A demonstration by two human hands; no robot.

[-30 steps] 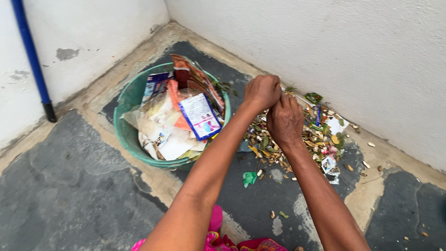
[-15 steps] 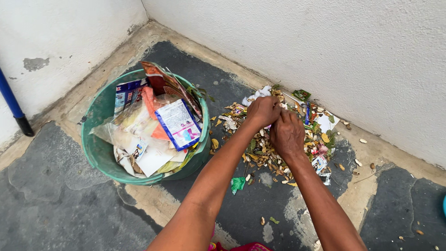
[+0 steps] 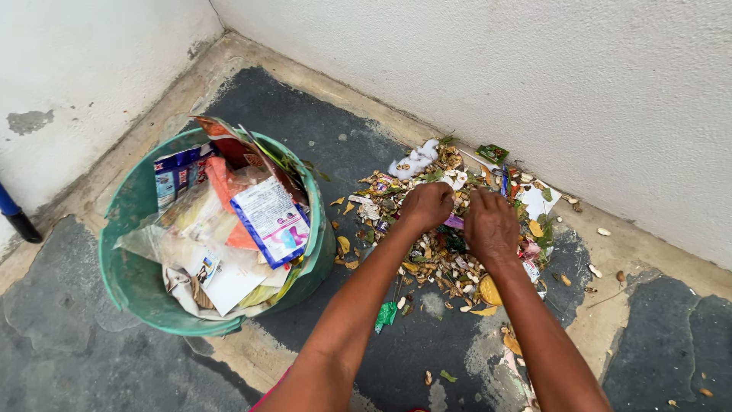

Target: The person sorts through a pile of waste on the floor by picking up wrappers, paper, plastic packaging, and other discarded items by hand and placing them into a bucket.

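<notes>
Where the grey floor [image 3: 91,358] meets the white wall [image 3: 534,84], I see both of my hands down on a heap of dry leaves, seed husks and torn wrappers [image 3: 450,229] that lies against the foot of that wall. My left hand [image 3: 427,206] is curled knuckles-up on the heap's left part, fingers bunched into the litter; I cannot tell what exactly it pinches. My right hand [image 3: 490,225] sits just beside it, also bent downward with fingertips buried in the scraps, clenched loosely on the rubbish beneath. A purple scrap [image 3: 454,222] shows between the two hands.

Near the heap, toward the room's corner, stands a round green plastic bucket [image 3: 130,275], piled with paper sheets, plastic bags and a blue-edged printed packet [image 3: 271,221]. A small green wrapper [image 3: 386,314] lies on the floor under my left forearm. At the floor's left edge, a blue pole with a black foot [image 3: 17,217] leans against the side wall.
</notes>
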